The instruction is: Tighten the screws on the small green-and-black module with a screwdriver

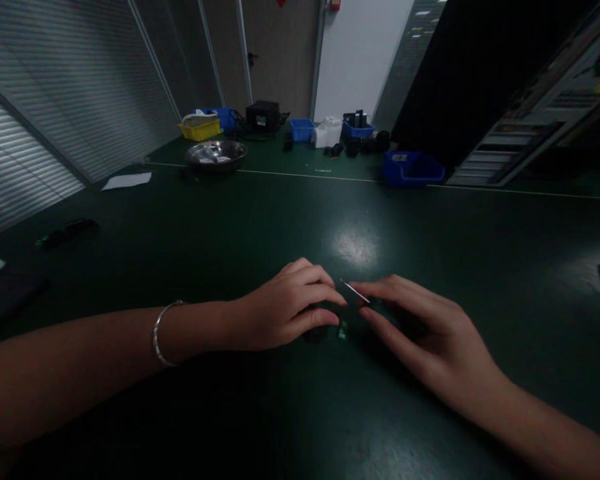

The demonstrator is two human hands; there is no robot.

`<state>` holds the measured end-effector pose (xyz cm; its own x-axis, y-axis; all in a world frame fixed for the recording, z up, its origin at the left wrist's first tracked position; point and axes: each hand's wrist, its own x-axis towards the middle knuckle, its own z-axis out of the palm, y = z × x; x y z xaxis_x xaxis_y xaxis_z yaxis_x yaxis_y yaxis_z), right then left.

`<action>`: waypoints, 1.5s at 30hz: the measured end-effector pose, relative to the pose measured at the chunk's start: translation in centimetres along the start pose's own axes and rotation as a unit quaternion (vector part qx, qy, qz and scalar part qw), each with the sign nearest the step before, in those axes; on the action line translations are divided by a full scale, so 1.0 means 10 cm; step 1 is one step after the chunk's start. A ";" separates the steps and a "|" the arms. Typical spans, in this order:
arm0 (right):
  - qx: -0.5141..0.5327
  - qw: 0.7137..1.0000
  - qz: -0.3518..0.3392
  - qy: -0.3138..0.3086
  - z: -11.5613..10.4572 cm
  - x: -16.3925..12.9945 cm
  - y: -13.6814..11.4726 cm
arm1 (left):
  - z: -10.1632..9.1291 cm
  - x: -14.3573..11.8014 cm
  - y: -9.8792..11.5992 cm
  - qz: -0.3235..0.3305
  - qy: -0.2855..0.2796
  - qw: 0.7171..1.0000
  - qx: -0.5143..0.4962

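Observation:
Between the thumb and fingertips of my right hand (pixel 430 333) is a thin flat piece (pixel 356 291) with a bright edge, tilted above the green table (pixel 280 407). Its kind is too dim to make out. My left hand (pixel 293 305) is palm down just to the left, fingers stretched out and the thumb apart from them, with nothing visible in its grasp. Below its thumb sits a small dark object (pixel 317 333), partly hidden. A small shiny green piece (pixel 343 329) lies on the table between the two hands.
Along the back stand a metal bowl (pixel 217 157), a yellow bin (pixel 200 130), a black box (pixel 263 116), a white plastic part (pixel 327 132) and a blue bin (pixel 413 169). Dark items (pixel 67 233) and a white sheet (pixel 127 181) lie at the left.

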<state>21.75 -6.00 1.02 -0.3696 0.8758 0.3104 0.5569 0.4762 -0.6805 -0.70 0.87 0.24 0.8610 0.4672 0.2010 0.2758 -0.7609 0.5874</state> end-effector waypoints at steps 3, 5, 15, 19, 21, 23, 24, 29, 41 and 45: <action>-0.016 0.999 0.015 -0.031 0.01 0.00 0.01 | -0.04 0.01 0.02 -0.006 0.003 1.000 0.010; -0.038 0.998 0.033 -0.046 0.04 -0.01 0.01 | -0.06 0.01 0.02 -0.004 -0.012 0.999 0.029; -0.103 0.990 0.053 -0.086 0.18 -0.05 -0.01 | -0.06 -0.05 0.03 -0.013 -0.068 0.996 0.053; -0.071 0.994 0.052 -0.058 0.14 -0.04 -0.02 | -0.05 -0.06 0.05 -0.070 -0.014 0.996 -0.060; -0.063 0.998 0.031 -0.007 0.11 -0.04 -0.03 | -0.03 -0.05 0.05 -0.113 0.011 0.981 -0.156; -0.064 0.997 0.005 0.047 0.09 -0.05 -0.06 | 0.01 -0.03 0.06 -0.149 0.014 0.946 -0.287; -0.065 0.996 -0.006 0.067 0.09 -0.05 -0.07 | 0.03 -0.02 0.07 -0.162 0.012 0.922 -0.351; -0.048 0.995 -0.033 0.085 0.13 -0.06 -0.14 | 0.11 0.01 0.12 -0.187 0.041 0.869 -0.457; -0.024 0.997 -0.023 0.066 0.13 -0.04 -0.16 | 0.10 0.02 0.20 -0.171 0.058 0.902 -0.392; -0.032 0.997 -0.028 0.060 0.13 -0.03 -0.15 | 0.11 0.02 0.19 -0.164 0.056 0.904 -0.392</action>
<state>20.07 -7.14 1.12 -0.3124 0.8490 0.4261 0.5864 0.5253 -0.6167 0.47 -0.98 0.57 0.7273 0.6856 -0.0330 0.0841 -0.0414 0.9956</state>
